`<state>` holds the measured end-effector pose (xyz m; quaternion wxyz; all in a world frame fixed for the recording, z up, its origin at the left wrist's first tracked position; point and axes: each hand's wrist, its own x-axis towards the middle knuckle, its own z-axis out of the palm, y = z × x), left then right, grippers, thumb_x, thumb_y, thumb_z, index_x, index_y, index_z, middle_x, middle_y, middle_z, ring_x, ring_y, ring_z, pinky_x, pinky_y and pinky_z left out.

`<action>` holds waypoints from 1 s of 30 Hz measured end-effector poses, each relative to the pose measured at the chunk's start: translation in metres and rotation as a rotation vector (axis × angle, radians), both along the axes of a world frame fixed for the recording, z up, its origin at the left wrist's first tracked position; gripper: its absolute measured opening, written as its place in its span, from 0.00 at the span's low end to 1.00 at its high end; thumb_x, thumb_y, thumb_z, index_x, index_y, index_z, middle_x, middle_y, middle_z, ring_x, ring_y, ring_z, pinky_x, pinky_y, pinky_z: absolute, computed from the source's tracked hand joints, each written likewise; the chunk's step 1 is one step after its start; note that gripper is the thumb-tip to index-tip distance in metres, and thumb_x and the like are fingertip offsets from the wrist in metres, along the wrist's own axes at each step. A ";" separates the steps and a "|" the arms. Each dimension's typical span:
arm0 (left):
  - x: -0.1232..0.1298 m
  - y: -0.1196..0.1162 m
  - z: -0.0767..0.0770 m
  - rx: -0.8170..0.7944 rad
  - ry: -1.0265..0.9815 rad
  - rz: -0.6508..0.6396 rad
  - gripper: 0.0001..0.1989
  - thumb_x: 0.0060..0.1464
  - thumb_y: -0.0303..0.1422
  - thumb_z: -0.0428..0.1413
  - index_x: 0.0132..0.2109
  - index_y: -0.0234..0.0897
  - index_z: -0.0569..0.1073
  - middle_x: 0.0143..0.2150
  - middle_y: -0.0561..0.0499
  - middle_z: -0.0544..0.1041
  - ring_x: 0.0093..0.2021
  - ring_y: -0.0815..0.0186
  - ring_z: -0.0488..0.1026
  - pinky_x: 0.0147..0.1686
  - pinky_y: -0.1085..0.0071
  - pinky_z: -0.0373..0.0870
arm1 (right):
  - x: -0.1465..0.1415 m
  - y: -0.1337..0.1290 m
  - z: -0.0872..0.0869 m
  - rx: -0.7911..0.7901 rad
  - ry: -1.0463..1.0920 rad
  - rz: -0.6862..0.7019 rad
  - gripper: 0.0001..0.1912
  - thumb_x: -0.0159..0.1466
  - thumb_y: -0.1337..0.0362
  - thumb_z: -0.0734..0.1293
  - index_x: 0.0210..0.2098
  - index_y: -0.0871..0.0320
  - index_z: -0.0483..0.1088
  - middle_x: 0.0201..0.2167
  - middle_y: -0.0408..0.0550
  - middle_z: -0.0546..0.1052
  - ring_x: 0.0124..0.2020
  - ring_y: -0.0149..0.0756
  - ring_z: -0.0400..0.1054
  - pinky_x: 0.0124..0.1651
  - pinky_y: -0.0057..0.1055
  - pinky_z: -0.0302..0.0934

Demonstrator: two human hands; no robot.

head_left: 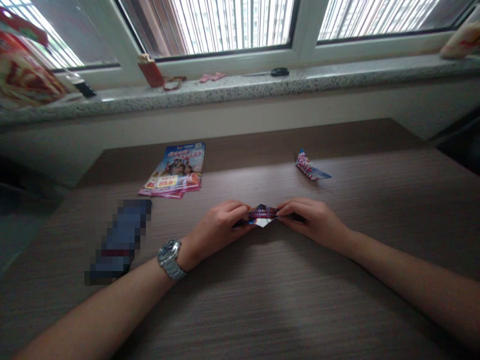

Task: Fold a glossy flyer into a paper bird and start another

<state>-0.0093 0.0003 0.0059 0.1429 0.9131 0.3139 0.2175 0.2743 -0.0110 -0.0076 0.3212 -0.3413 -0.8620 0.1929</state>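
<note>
A small piece of folded printed paper (261, 214) is held between my two hands, low over the middle of the table. Its upper part is dark and printed, and a white point faces me. My left hand (224, 220), with a metal watch (171, 257) on the wrist, pinches the left end. The right end is pinched by my right hand (313, 217). The fingers cover both ends of the paper. Beyond my right hand lies another folded paper piece (309, 166), with one pointed end raised.
A stack of printed flyers (178, 170) lies at the back left of the wooden table (240, 300). Nearer, a pixelated dark object (122, 240) lies beside my left forearm. Small items, among them a black-handled tool (279, 72), rest on the stone windowsill (225, 90).
</note>
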 end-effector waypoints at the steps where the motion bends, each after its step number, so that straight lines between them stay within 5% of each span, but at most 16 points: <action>1: 0.000 0.000 -0.001 0.002 -0.004 -0.001 0.05 0.63 0.32 0.61 0.42 0.37 0.72 0.47 0.46 0.79 0.45 0.62 0.77 0.45 0.67 0.73 | 0.000 0.000 0.000 0.005 -0.004 0.010 0.05 0.71 0.65 0.66 0.44 0.54 0.74 0.43 0.50 0.82 0.42 0.39 0.78 0.45 0.34 0.71; 10: 0.004 -0.002 -0.001 -0.014 -0.026 -0.057 0.09 0.66 0.33 0.58 0.52 0.40 0.75 0.49 0.46 0.78 0.47 0.62 0.77 0.47 0.67 0.74 | -0.007 -0.003 0.000 0.058 -0.087 0.062 0.13 0.71 0.63 0.66 0.55 0.50 0.74 0.50 0.52 0.80 0.49 0.41 0.75 0.50 0.38 0.71; 30: 0.005 -0.003 -0.001 0.024 -0.036 -0.067 0.09 0.68 0.32 0.56 0.53 0.38 0.75 0.49 0.47 0.78 0.46 0.64 0.76 0.46 0.68 0.75 | -0.006 -0.006 -0.002 0.037 -0.006 0.027 0.07 0.71 0.65 0.67 0.46 0.54 0.77 0.47 0.51 0.80 0.47 0.38 0.76 0.50 0.34 0.70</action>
